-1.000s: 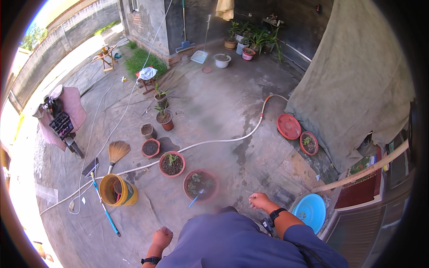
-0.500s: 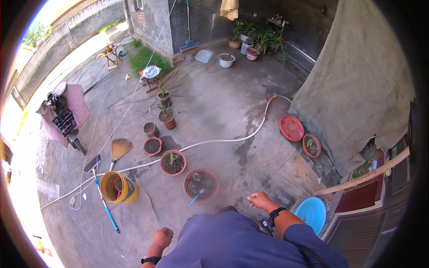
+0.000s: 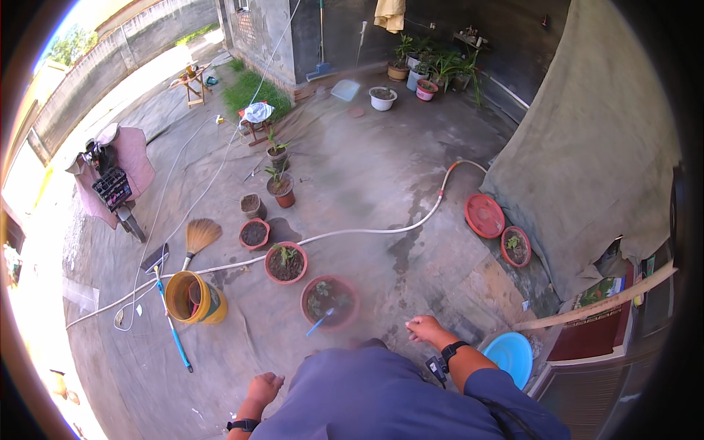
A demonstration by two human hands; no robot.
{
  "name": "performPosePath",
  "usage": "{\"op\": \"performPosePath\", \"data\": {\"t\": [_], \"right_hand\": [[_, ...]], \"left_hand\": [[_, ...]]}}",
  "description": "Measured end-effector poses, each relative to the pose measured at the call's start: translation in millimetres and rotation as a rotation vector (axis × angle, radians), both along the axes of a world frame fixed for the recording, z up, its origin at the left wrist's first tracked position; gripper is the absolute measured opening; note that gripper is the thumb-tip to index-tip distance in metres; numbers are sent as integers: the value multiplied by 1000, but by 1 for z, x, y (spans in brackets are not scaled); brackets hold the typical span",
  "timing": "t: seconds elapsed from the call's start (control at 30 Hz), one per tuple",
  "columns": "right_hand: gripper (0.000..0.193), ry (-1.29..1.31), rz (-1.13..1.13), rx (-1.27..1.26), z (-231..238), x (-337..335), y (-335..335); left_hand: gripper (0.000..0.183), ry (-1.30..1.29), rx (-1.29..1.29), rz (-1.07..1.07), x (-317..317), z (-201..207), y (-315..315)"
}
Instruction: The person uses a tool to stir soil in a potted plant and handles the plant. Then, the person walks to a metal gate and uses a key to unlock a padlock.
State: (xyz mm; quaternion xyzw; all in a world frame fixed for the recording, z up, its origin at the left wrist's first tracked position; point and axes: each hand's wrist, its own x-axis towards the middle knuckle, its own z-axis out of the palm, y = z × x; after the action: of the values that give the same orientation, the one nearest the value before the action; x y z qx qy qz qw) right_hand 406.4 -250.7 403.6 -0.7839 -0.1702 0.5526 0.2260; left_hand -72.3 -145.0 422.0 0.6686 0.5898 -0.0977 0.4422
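My right hand (image 3: pixel 425 328) is held out in front of my body with its fingers curled in and nothing visible in it. Lower down on the other side, my left hand (image 3: pixel 265 386) hangs with its fingers bent together, also holding nothing that I can see. Both wrists wear black bands. Closest ahead, between the hands, stands a wide reddish pot (image 3: pixel 339 287) with a small leafy plant, and a blue-handled tool (image 3: pixel 320 323) rests at its rim. Neither hand touches it. A light blue basin (image 3: pixel 511 358) sits to the right of my right forearm.
A white hose (image 3: pixel 352 232) snakes across the ground. On the left are a yellow bucket (image 3: pixel 214 304), a straw broom (image 3: pixel 199 235) and a blue-handled squeegee (image 3: pixel 173 330). Several potted plants (image 3: pixel 286 262) line up ahead. A wooden pole (image 3: pixel 598 302) slants at right beside a hanging cloth (image 3: pixel 587 147).
The view has turned a little, so the far pots, wall and scooter sit slightly further right and lower. Both hands stay almost where they were, still curled.
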Motion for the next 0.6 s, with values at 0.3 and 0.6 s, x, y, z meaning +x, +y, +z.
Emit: {"op": "performPosePath", "data": {"t": [0.3, 0.6], "right_hand": [[25, 4, 125, -24, -18, 15, 10], [39, -27, 653, -188, -19, -11, 36]], "left_hand": [[35, 76, 51, 32, 11, 14, -29], [38, 60, -63, 275, -4, 15, -79]]}}
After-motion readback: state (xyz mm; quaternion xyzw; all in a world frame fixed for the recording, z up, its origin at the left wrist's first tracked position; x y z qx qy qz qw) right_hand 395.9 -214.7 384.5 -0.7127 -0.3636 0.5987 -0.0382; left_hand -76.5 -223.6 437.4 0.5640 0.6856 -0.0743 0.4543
